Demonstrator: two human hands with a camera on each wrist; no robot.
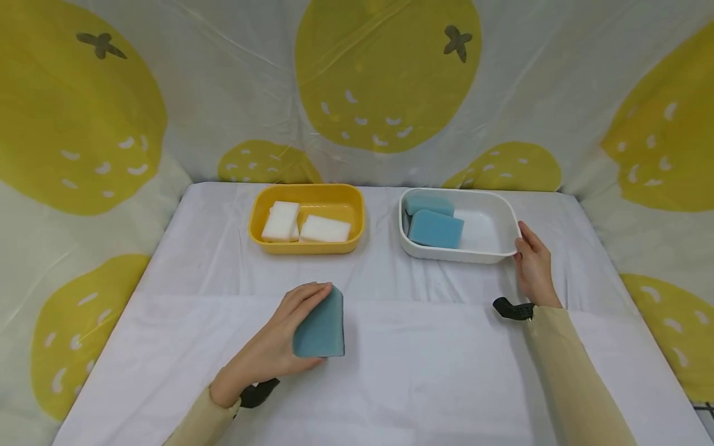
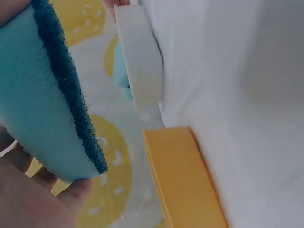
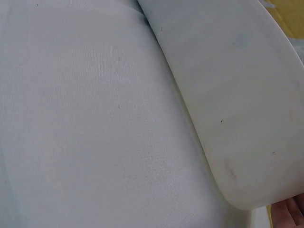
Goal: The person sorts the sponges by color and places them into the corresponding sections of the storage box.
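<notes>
My left hand (image 1: 277, 339) grips a blue sponge (image 1: 320, 325) between thumb and fingers, over the front middle of the table. In the left wrist view a dark blue scouring layer runs along one face of that sponge (image 2: 42, 95). At the right, my right hand (image 1: 535, 266) holds the right end of a white tub (image 1: 486, 253), with the thumb at its front corner. Two more blue sponges, the front one (image 1: 436, 229) overlapping the rear one (image 1: 428, 204), lie in the tub's left half. Only some fingers (image 3: 287, 213) of the right hand show in the right wrist view.
A yellow tub (image 1: 304, 248) stands at the back left with white sponges (image 1: 325, 229) inside. White cloth (image 1: 424, 371) covers the table. Behind and at both sides hangs a curtain (image 1: 234, 74) with large yellow fruit prints.
</notes>
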